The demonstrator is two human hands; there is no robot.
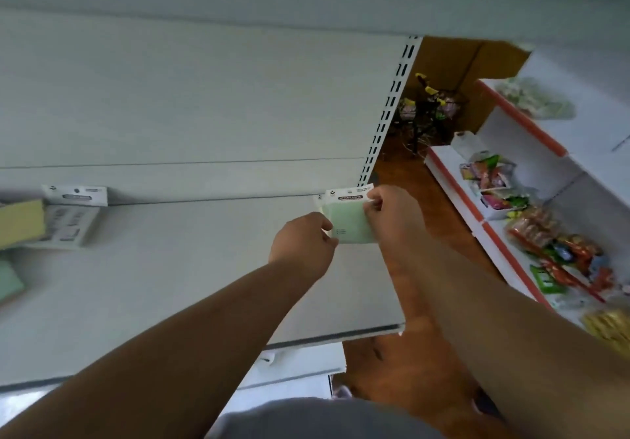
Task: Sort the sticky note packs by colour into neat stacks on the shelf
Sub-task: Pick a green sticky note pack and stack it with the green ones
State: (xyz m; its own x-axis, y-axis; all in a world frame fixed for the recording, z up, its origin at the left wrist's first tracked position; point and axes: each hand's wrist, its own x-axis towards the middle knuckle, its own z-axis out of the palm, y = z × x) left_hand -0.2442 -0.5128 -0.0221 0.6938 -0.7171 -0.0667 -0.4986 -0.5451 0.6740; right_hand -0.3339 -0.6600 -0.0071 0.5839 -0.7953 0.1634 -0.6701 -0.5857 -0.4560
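A green sticky note pack (349, 222) with a white header card lies at the back right of the white shelf (191, 268). My left hand (303, 244) pinches its left edge. My right hand (392, 213) pinches its upper right corner near the header. At the far left of the shelf a white-grey pack (73, 215) lies next to a yellow pack (20, 222), and another green pack (8, 283) shows at the frame's left edge.
The shelf's back panel (204, 97) rises behind the packs, with a slotted upright (388, 108) at its right end. Beyond it lie a wooden floor (409, 363), a cardboard box (453, 63) and a second shelving unit with snack packets (531, 234).
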